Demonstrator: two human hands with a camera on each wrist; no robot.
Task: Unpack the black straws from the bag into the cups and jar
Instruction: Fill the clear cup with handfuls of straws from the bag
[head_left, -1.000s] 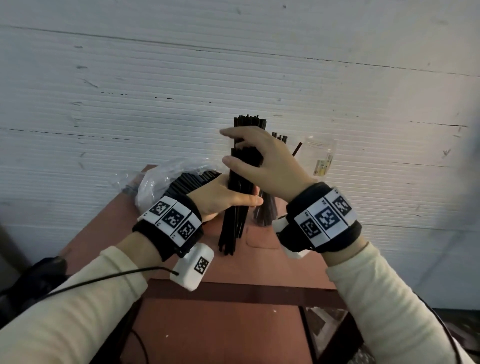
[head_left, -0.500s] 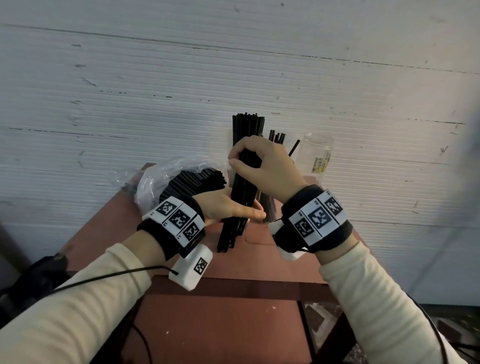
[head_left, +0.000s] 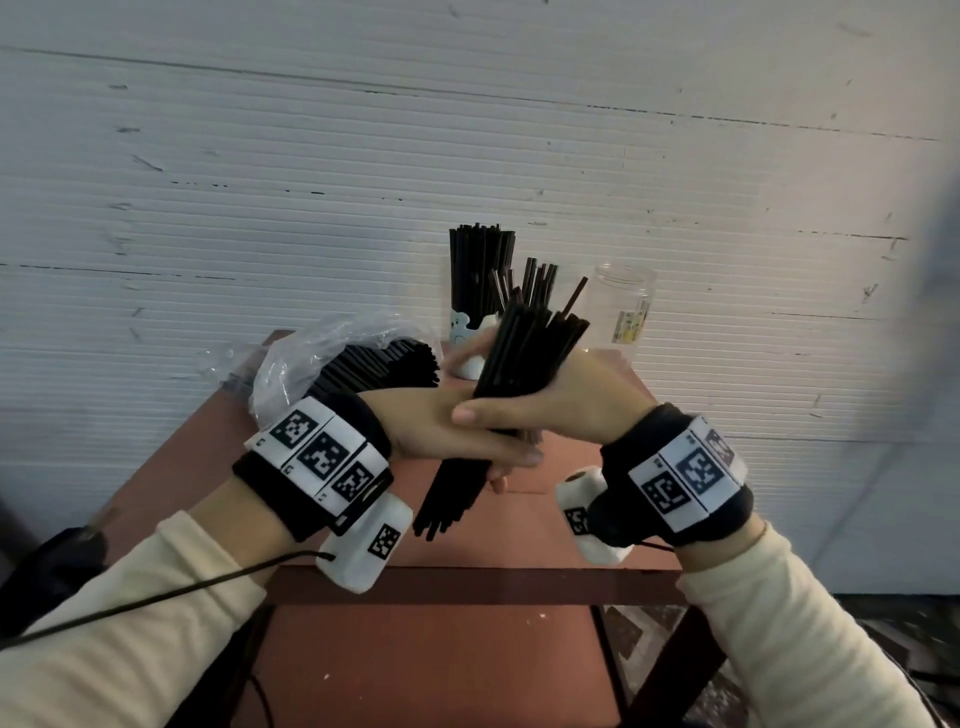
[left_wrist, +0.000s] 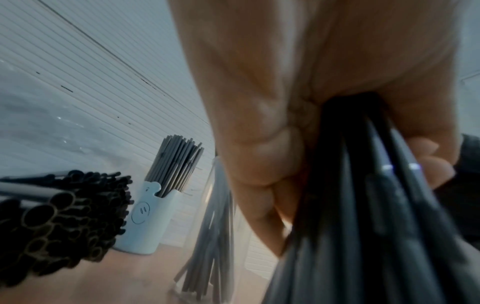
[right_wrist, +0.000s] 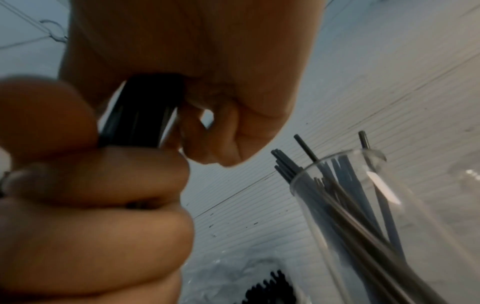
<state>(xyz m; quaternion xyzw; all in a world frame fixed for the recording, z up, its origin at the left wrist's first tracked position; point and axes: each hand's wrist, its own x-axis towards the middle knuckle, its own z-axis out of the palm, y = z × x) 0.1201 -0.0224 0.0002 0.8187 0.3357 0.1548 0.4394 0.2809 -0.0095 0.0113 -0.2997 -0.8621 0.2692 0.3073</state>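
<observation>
Head view: both my hands wrapped round one bundle of black straws (head_left: 524, 374), held tilted over the reddish-brown table (head_left: 519, 525), top ends leaning right, bottom ends off the surface. My left hand (head_left: 441, 441) grips the lower part, fingers curled round it; my right hand (head_left: 561, 395) grips just above, thumb lying across the front and touching the left hand. Left wrist view confirms fingers (left_wrist: 262, 156) curled tight on the bundle. Right wrist view shows the same for the right, fingers (right_wrist: 228, 131) folded round the straws. Clear plastic bag (head_left: 311, 358) lies on the table's left, open end toward the middle, still packed with straws (head_left: 384, 369). Behind the hands a white cup with a bear face (head_left: 465, 338) is full of upright straws. Just right of it a clear cup (right_wrist: 363, 205) holds a looser set, leaning. Clear jar with a yellow label (head_left: 623, 306) stands at the far right, against the white ribbed wall (head_left: 260, 182); cannot tell what's in it.
</observation>
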